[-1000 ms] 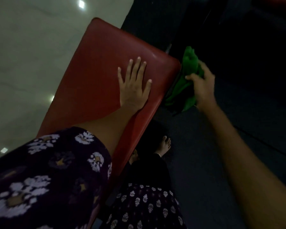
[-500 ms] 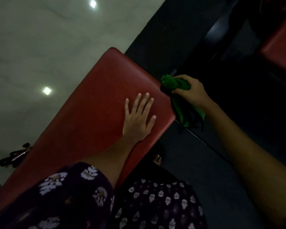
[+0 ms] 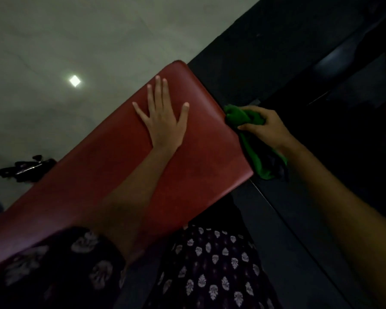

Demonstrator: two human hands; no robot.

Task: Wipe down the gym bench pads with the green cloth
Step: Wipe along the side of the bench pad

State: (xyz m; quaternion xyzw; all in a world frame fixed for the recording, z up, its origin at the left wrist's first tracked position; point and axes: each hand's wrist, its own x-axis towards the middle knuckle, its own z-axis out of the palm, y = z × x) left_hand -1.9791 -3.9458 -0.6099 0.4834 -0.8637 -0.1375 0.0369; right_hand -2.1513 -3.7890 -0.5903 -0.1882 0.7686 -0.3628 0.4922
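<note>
Your right hand (image 3: pixel 266 128) bunches the green cloth (image 3: pixel 252 139) against the red bench pad (image 3: pixel 111 172)'s right-hand end edge, centre-right of frame. The pad's long axis runs lower left; your left hand (image 3: pixel 164 123) lies flat, fingers spread, on it.

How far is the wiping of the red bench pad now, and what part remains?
Done: cannot tell; the red pad shows no clear wiped streaks in this dim light. In hand: the right hand grips the green cloth against the pad's right side edge, while the left hand rests flat on top. Left: probably the top surface, since the cloth is not on it.
</note>
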